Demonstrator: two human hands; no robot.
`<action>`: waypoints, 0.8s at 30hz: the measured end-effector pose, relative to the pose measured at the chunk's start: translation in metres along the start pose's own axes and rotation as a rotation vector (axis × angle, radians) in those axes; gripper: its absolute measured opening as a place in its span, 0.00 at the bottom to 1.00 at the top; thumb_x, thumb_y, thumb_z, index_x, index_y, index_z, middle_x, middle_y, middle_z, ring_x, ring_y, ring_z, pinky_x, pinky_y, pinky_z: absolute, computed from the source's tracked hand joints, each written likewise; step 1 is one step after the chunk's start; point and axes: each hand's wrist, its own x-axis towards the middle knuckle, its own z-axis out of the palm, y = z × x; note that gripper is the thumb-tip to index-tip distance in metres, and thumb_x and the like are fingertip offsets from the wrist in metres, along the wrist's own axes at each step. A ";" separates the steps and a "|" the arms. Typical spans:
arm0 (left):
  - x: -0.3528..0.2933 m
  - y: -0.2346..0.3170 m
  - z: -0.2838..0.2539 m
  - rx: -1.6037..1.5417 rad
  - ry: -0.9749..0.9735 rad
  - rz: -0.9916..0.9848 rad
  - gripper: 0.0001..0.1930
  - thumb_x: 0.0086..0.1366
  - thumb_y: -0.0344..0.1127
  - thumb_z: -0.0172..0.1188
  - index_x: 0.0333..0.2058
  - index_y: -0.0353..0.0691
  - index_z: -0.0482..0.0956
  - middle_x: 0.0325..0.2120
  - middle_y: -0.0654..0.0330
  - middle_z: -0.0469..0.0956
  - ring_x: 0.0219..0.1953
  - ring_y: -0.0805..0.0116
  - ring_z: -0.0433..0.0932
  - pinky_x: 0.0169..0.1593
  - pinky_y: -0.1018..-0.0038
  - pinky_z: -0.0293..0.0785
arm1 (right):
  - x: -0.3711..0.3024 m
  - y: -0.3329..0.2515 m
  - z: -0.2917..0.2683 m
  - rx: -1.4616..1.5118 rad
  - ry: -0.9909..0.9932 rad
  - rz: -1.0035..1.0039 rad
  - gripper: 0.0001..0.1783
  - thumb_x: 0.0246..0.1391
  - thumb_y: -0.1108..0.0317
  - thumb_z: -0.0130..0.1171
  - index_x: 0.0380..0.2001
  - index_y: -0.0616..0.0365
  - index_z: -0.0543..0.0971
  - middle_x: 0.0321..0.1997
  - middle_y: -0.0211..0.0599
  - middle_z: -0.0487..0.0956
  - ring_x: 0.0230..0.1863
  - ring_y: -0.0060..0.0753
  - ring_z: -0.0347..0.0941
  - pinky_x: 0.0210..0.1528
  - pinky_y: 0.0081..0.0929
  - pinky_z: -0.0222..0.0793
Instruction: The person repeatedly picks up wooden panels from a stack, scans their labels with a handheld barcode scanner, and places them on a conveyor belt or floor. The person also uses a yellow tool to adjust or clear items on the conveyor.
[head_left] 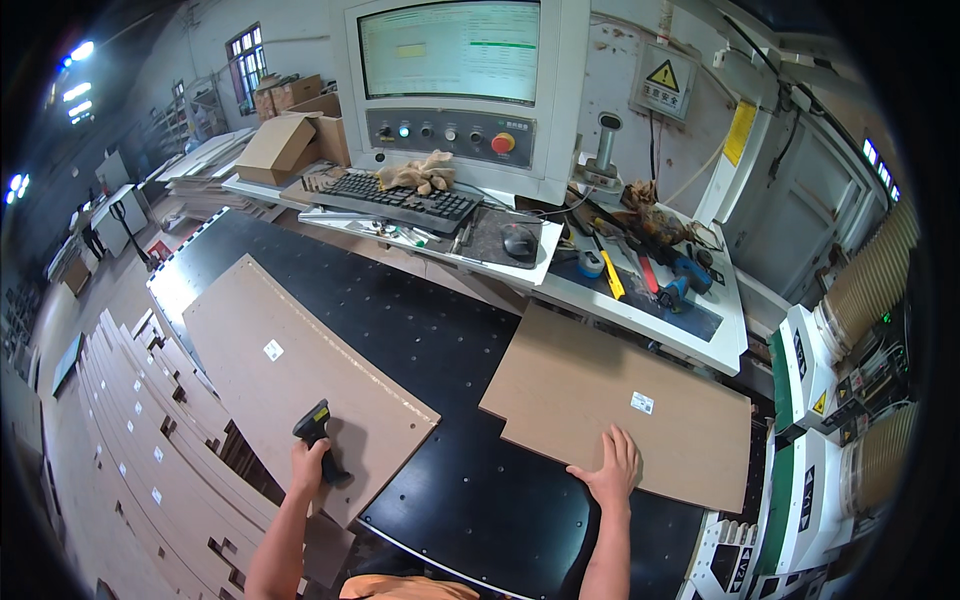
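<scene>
My left hand (306, 468) is wrapped round the grip of a dark handheld barcode scanner (313, 422), held above a brown board (290, 340) that lies aslant on the black table. A small white label (273, 350) is stuck on that board. To the right, my right hand (610, 468) lies with fingers stretched out on the near edge of a second brown board (560, 375), which has a notched corner. Just beyond those fingertips is another white label (642, 402).
Both boards lie on a black perforated machine table (470, 500). Beyond it stand a control screen (450, 50), a keyboard (400, 200) with gloves (420, 172), and a tool shelf (660, 320). Stacked cut boards (150, 430) fill the left; machine heads (805, 370) stand right.
</scene>
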 end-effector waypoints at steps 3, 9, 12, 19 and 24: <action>0.001 0.000 0.000 0.010 -0.005 -0.020 0.15 0.56 0.39 0.60 0.31 0.28 0.79 0.24 0.63 0.76 0.27 0.73 0.73 0.32 0.71 0.69 | -0.001 0.000 0.000 -0.009 0.012 -0.011 0.50 0.26 0.43 0.80 0.54 0.58 0.77 0.67 0.39 0.70 0.70 0.46 0.59 0.70 0.49 0.57; -0.010 -0.001 -0.023 -0.042 -0.095 -0.164 0.13 0.56 0.39 0.61 0.30 0.32 0.79 0.23 0.64 0.76 0.26 0.73 0.74 0.32 0.72 0.70 | 0.000 -0.002 0.000 -0.023 0.038 -0.006 0.49 0.25 0.46 0.80 0.54 0.58 0.77 0.67 0.37 0.70 0.69 0.44 0.61 0.69 0.46 0.59; -0.041 -0.001 -0.056 0.109 -0.142 -0.217 0.12 0.55 0.37 0.60 0.31 0.32 0.78 0.22 0.59 0.78 0.20 0.69 0.76 0.26 0.71 0.72 | 0.001 -0.002 -0.001 -0.022 0.024 -0.007 0.48 0.26 0.43 0.79 0.52 0.58 0.77 0.66 0.40 0.70 0.70 0.47 0.60 0.68 0.49 0.59; -0.137 -0.005 -0.111 0.200 -0.220 -0.447 0.16 0.55 0.36 0.55 0.38 0.31 0.75 0.27 0.52 0.85 0.13 0.75 0.70 0.13 0.79 0.57 | 0.000 0.005 0.003 -0.017 -0.010 0.000 0.50 0.31 0.41 0.77 0.55 0.60 0.76 0.68 0.39 0.68 0.72 0.44 0.57 0.71 0.48 0.54; -0.143 -0.029 -0.091 -0.148 -0.258 -0.440 0.18 0.64 0.48 0.54 0.46 0.42 0.75 0.41 0.49 0.85 0.12 0.83 0.62 0.14 0.84 0.55 | 0.000 0.010 0.008 -0.019 -0.038 0.040 0.51 0.33 0.38 0.75 0.58 0.58 0.74 0.70 0.38 0.66 0.73 0.43 0.55 0.72 0.47 0.53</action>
